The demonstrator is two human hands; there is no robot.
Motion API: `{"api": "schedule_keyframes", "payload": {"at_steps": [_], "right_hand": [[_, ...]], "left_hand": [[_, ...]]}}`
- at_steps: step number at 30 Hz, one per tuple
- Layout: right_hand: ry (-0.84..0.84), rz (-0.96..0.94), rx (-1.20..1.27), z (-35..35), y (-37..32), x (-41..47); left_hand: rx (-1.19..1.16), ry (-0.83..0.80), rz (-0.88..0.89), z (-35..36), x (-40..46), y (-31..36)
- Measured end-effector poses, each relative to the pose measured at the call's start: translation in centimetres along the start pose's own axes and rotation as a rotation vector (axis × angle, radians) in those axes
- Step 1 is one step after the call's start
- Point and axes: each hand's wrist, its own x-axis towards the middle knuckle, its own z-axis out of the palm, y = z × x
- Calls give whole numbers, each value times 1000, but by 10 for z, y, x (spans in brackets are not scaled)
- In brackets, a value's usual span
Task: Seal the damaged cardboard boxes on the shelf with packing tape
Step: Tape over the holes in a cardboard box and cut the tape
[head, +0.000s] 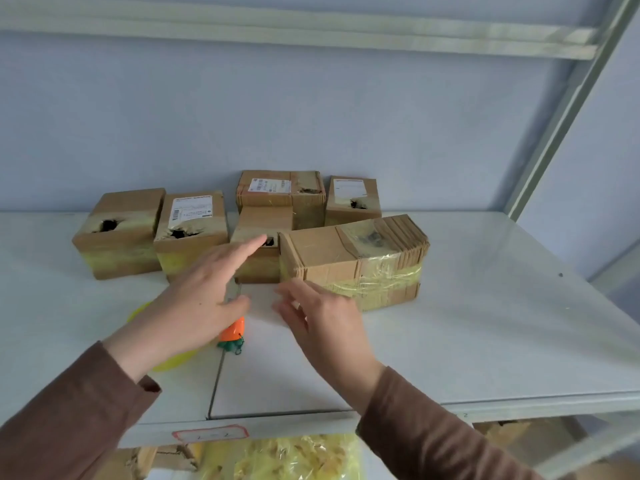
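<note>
Reaching with fingers spread and holding nothing, both hands point(199, 292) point(322, 320) near the torn boxes point(258, 244).

Pale blue wall point(311, 109), white shelving point(485, 306)

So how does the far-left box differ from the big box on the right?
The far-left box shows an open dark hole in its top, while the big right box has its damaged patch under clear yellowish tape. The left box is a compact cube; the right one is wider and looks like a taped bundle of cardboard layers. The left box sits clear of both hands; the right hand hovers just in front of the right one. Both are brown cardboard standing on the white shelf.
</note>
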Motion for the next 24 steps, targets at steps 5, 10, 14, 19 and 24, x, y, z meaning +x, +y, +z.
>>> {"api": "schedule_keyframes", "payload": {"at_steps": [5, 10, 14, 19, 24], "right_hand": [[271, -65, -70, -74, 83, 9], [144, 68, -94, -102, 156, 18], [101, 31, -65, -96, 168, 18], [164, 21, -114, -84, 171, 14], [98, -2, -210, -80, 173, 11]], "left_hand": [[62, 187, 191, 35, 51, 79], [213, 274, 220, 80, 101, 113], [282, 296, 202, 100, 114, 111], [219, 296, 196, 103, 113, 107], [-59, 216, 102, 96, 117, 108]]}}
